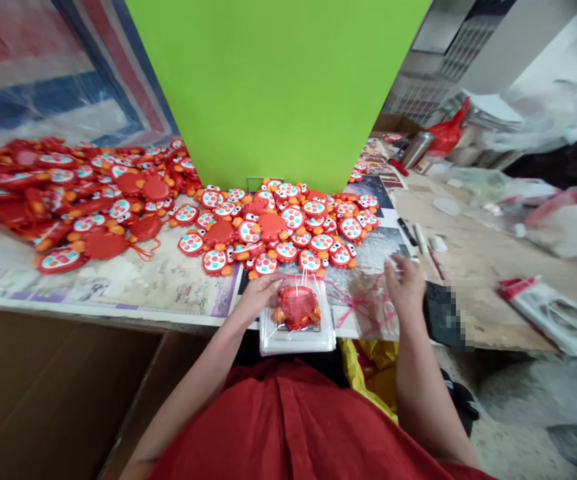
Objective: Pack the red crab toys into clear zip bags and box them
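I am seeing the left hand (pixel 261 293) laying loose, unclenched fingers on the bagged red crab toy (pixel 297 308), which is sitting on a stack of clear bags (pixel 293 341) at the table's (pixel 133 283) near edge. The right hand (pixel 406 290) is resting flat, fingers spread, on red strings (pixel 361 308) just beside.

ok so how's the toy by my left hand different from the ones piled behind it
The bagged toy at the left hand lies alone under clear plastic; the piled toys lie loose and bare in a heap. It shows plain red, while most piled toys show white faces with coloured dots. Both are red-orange crab shapes.
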Action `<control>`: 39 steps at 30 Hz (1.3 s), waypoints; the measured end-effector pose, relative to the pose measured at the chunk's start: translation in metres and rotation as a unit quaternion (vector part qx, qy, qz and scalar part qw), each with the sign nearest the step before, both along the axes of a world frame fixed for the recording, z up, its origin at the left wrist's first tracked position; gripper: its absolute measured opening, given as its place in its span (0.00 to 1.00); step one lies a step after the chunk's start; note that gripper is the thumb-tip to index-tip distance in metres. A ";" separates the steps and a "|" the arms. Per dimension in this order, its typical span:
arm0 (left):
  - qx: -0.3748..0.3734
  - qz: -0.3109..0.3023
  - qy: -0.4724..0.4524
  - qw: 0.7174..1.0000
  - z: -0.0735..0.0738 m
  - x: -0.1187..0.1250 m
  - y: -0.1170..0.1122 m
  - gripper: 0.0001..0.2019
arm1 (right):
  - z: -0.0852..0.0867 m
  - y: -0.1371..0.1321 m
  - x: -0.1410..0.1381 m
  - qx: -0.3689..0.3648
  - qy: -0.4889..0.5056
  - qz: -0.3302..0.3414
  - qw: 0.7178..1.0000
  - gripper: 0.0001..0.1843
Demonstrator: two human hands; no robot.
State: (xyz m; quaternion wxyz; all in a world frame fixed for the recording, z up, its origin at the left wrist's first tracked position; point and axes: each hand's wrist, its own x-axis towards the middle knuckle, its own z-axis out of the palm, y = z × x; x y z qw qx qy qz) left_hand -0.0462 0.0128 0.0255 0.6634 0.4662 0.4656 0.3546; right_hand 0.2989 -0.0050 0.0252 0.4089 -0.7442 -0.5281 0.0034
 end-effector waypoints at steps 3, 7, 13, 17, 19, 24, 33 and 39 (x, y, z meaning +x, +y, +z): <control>0.001 -0.010 -0.016 1.000 0.004 0.002 0.000 0.24 | 0.000 -0.003 -0.049 -0.103 0.185 0.204 0.956 0.23; -0.009 -0.012 -0.010 1.000 0.008 0.001 -0.002 0.22 | -0.009 -0.004 -0.097 -0.162 0.336 0.352 0.859 0.21; 0.018 -0.041 0.009 0.999 0.013 -0.002 -0.004 0.22 | -0.012 0.004 -0.108 -0.144 0.378 0.362 0.840 0.15; 0.037 -0.056 0.010 0.998 0.011 -0.001 -0.001 0.21 | -0.009 0.005 -0.104 -0.145 0.389 0.345 0.842 0.13; 0.017 -0.036 0.000 0.999 0.007 -0.001 0.002 0.22 | -0.009 0.004 -0.100 -0.139 0.416 0.321 0.840 0.12; -0.018 -0.025 -0.032 0.999 0.007 -0.003 0.003 0.21 | -0.010 0.001 -0.089 -0.134 0.485 0.295 0.812 0.16; 0.021 -0.125 0.006 0.992 0.030 -0.010 -0.005 0.16 | -0.018 -0.002 -0.084 -0.138 0.572 0.245 0.771 0.11; 0.037 -0.086 -0.028 0.995 0.026 -0.007 -0.005 0.11 | -0.014 0.001 -0.087 -0.138 0.556 0.268 0.775 0.06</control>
